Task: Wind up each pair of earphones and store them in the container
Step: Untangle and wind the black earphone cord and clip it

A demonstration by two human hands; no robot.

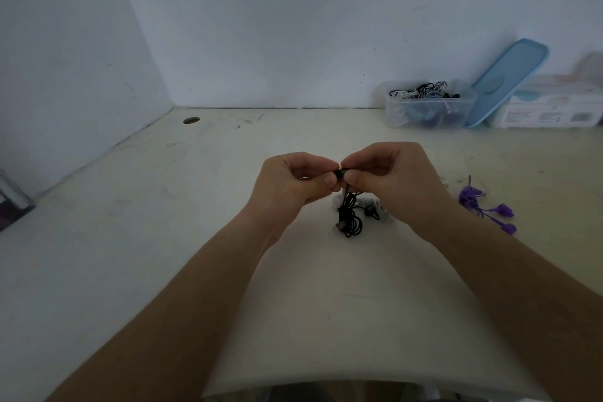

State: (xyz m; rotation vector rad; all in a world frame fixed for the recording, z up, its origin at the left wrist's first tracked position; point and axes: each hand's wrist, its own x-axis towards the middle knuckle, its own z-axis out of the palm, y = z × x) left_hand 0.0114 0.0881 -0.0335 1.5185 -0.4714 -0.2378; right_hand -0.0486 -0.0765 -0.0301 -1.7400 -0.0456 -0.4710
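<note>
Black earphones [349,215] being wound, both hands pinching.
Left hand [293,183] and right hand [388,176] are gripping one end, cord dangling free for coiling.

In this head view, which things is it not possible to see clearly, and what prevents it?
All in the head view.
Black earphones: the pinched part is covered by fingers of the left hand and right hand.
White earphones: mostly behind the black cable and right hand.
Container: contents too small and tangled to count.
Box: blurred, cut by the right edge; print unreadable.
Dark object: cut by the left edge.
</note>
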